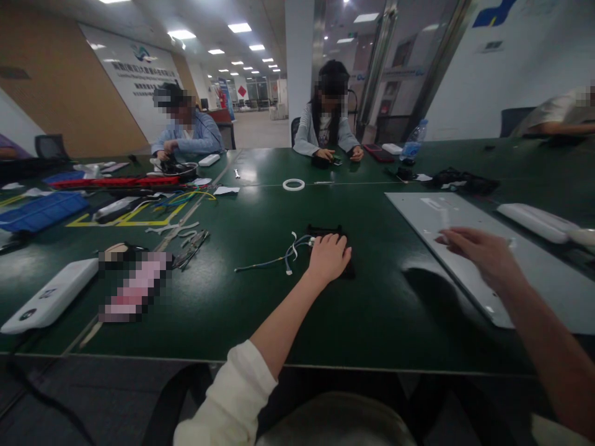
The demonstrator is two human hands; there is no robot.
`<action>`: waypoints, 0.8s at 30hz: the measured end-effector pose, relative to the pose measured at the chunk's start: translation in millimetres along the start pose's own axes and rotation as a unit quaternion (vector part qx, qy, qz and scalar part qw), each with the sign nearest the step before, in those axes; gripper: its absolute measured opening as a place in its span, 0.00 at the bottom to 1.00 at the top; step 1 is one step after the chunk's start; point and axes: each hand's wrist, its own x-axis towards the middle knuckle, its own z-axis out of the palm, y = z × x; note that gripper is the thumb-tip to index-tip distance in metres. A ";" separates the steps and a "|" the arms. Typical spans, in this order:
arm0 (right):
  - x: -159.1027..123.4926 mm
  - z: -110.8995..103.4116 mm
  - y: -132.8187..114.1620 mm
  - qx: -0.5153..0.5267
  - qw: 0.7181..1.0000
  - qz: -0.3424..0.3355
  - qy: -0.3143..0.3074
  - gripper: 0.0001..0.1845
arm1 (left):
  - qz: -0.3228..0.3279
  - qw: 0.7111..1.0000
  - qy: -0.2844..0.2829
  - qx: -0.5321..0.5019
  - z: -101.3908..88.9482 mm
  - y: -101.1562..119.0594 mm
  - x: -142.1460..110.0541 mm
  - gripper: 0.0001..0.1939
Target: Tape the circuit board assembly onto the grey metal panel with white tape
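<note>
My left hand lies flat, palm down, on a black part on the green table, its fingers spread over it. A thin bundle of cables with white connectors runs out to the left from under that hand. Over the grey-white board, my right hand is raised, thumb and forefinger pinched. A small pale strip sticks up from its fingertips, blurred; it looks like tape. The underside of the black part is hidden.
A white tape roll lies beyond my left hand. Pliers, a phone, a white power bank and a blue tray are on the left. Two people sit across the table; a bottle stands at back right.
</note>
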 end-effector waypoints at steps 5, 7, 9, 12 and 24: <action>-60.2 94.1 -84.8 0.074 0.947 -0.060 -0.308 0.18 | 0.001 1.000 0.011 0.017 -0.2 0.6 -0.4 0.22; -76.3 121.6 -98.5 0.017 0.927 -0.122 -0.353 0.20 | 0.014 1.000 0.001 0.025 -0.4 -0.7 -1.2 0.21; -87.1 137.6 -103.0 -0.085 0.928 -0.193 -0.308 0.22 | 0.023 0.999 -0.013 0.031 -0.4 -2.2 -1.9 0.23; -97.2 142.7 -103.3 -0.237 0.919 -0.257 -0.183 0.24 | 0.023 0.999 -0.017 0.035 0.1 -3.0 -2.0 0.23; 4.1 34.9 -21.3 -0.254 0.952 -0.171 -0.032 0.18 | 0.016 0.999 0.024 0.033 -2.7 1.2 -2.4 0.23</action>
